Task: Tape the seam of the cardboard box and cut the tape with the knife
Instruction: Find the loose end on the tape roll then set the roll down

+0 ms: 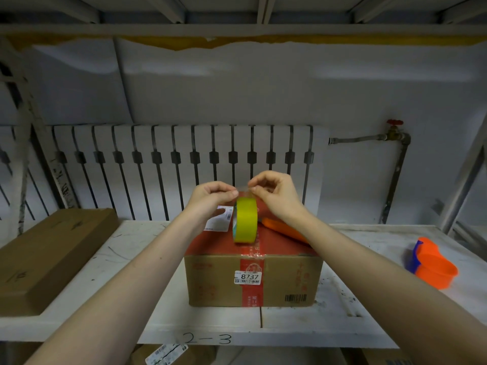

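Observation:
A cardboard box (216, 280) with a red top and a red band down its front stands mid-shelf, a white label reading 8737 on its front. A yellow-green tape roll (245, 223) hangs upright above the box top. My left hand (210, 197) and my right hand (274, 192) both pinch the clear free end of the tape (243, 190) above the roll. An orange knife handle (283, 229) lies on the box top at the right, partly hidden behind my right wrist.
A flat brown carton (50, 256) lies on the shelf at the left. An orange and blue plastic scoop (432, 264) sits at the right. A white radiator (184, 167) and a pipe with a red valve (394, 122) stand behind the white shelf (147, 299), marked 2-3.

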Tool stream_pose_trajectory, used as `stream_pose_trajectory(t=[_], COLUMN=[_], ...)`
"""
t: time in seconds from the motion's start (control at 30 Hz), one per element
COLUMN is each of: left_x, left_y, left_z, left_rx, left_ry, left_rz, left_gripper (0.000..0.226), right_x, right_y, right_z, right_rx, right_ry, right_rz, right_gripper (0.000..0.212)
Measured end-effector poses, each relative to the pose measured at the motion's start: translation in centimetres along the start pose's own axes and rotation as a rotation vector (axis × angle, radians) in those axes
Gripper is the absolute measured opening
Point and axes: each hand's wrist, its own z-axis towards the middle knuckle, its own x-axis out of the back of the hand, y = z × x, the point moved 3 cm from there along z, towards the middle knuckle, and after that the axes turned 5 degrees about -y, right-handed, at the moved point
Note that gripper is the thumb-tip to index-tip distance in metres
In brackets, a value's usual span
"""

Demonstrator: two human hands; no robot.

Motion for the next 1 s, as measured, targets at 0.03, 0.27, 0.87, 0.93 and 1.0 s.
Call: stream_pose_trajectory(t=[0.03,0.27,0.87,0.93,1.0], left_x=[0.0,0.2,1.6,1.1,0.3], left_y=[-0.2,-0.7,-0.4,0.3,1.0], left_z=[-0.1,0.0,-0.5,-0.5,-0.7], left_rx=[0.009,0.005,0.109,0.107,0.102], left_ry=[-0.017,-0.166,-0.186,-0.004,0.064], left_rz=[0.003,-0.047,-0.172,-0.038,0.097], left_gripper=[0.011,0.013,0.032,0.019,0.019], right_x=[-0.1,-0.2,-0.8,-0.9,-1.0], right_y=[0.3,0.5,-0.3,-0.3,-0.2], right_z=[-0.1,-0.1,-0.6,-0.7,-0.7], right_rx=[-0.007,-0.034,-0.046,-0.057,-0.062], right_ry=[-0.013,-0.035,-0.061,-0.057,-0.046], right_rz=[0.006,0.066,0.053,0.058,0.068], right_gripper=[0.015,0.018,0.011,0.011,0.011])
